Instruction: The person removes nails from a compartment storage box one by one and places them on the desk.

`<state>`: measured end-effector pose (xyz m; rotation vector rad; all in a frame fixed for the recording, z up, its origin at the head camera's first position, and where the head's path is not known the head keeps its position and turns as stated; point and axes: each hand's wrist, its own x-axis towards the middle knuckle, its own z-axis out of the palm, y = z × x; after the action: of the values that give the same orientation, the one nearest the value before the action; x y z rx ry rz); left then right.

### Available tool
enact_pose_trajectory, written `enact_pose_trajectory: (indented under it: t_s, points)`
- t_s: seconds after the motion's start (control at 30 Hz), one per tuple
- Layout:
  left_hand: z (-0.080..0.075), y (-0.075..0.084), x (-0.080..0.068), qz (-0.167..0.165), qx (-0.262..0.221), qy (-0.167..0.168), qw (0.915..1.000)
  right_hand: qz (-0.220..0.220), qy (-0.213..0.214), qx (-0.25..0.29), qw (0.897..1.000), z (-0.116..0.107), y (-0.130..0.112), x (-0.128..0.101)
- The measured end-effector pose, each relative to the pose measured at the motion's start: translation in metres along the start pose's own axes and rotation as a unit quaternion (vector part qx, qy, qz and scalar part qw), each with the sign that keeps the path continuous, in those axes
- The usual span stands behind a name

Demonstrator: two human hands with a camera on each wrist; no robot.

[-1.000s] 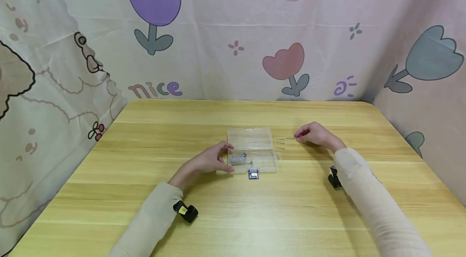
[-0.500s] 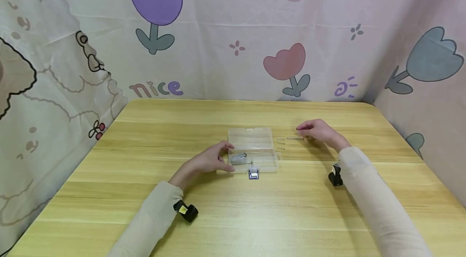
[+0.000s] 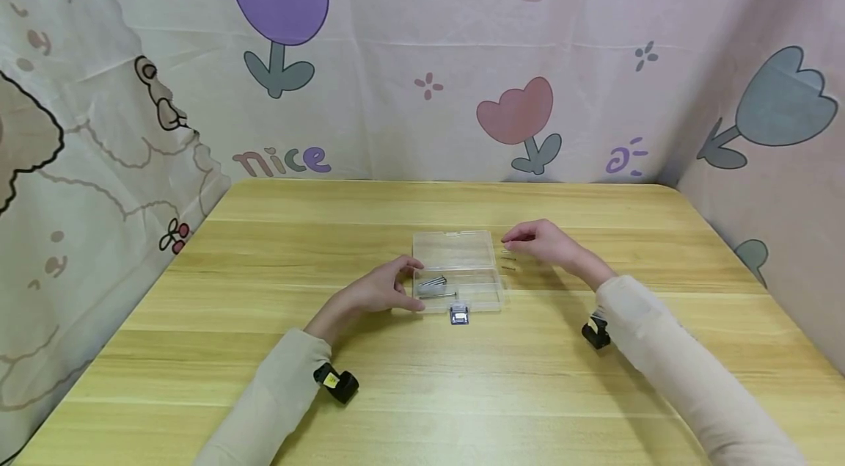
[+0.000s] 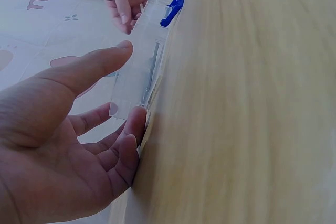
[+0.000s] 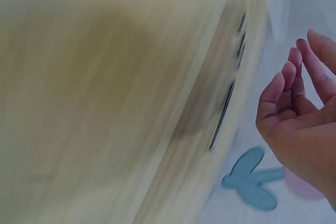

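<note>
A clear plastic box (image 3: 480, 297) lies with its lid (image 3: 452, 249) folded back. Several metal nails (image 3: 433, 282) are bunched in it at the left, with a longer nail (image 3: 438, 296) in front of them. My left hand (image 3: 378, 288) holds the box's left end between thumb and fingers, as the left wrist view shows from low down. My right hand (image 3: 544, 242) hovers just right of the lid, fingers loosely bent and holding nothing. Below it, small nails (image 3: 508, 268) lie in a column, and the right wrist view shows a long nail (image 5: 222, 115) on the table.
A blue latch (image 3: 459, 315) sticks out from the box's front edge. The wooden table (image 3: 436, 392) reaches back to a printed cloth (image 3: 383, 114), which also hangs along both sides. Each sleeve has a black camera (image 3: 337, 382) at the wrist.
My right hand has let go of the long nail beside the small ones, drawn back a little, then shifted left over the small nails. The left hand and the box have stayed put.
</note>
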<state>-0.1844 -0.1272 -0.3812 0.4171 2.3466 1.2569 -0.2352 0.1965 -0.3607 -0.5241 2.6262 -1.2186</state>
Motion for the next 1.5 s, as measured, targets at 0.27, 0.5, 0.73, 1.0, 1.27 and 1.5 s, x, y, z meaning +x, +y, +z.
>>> enact_pose_trajectory:
  t_s: [0.27, 0.5, 0.73, 1.0, 1.27, 1.5]
  points:
    - [-0.001, 0.0, 0.0, 0.0, -0.01, -0.003, 0.9999, -0.057, -0.023, -0.027, 0.998, 0.025, -0.028, -0.005]
    - [-0.001, 0.001, 0.0, -0.006, -0.017, -0.003, 0.9998, -0.12, -0.049, -0.059, 0.99, 0.049, -0.049, -0.01]
    - [-0.001, 0.0, 0.001, 0.001, -0.014, -0.007, 0.9999, -0.192, -0.077, -0.101, 0.973, 0.064, -0.058, -0.008]
    - [-0.002, 0.0, 0.002, 0.011, -0.012, -0.017, 0.9997, -0.196, -0.118, -0.115, 0.967, 0.071, -0.065, -0.005]
    - [-0.002, 0.0, 0.002, 0.014, -0.014, -0.022, 0.9996, -0.167, -0.133, -0.103, 0.971, 0.081, -0.071, -0.004]
    - [-0.002, -0.003, 0.003, 0.009, -0.014, -0.019, 0.9997, -0.163, -0.127, -0.104, 0.973, 0.083, -0.068, 0.0]
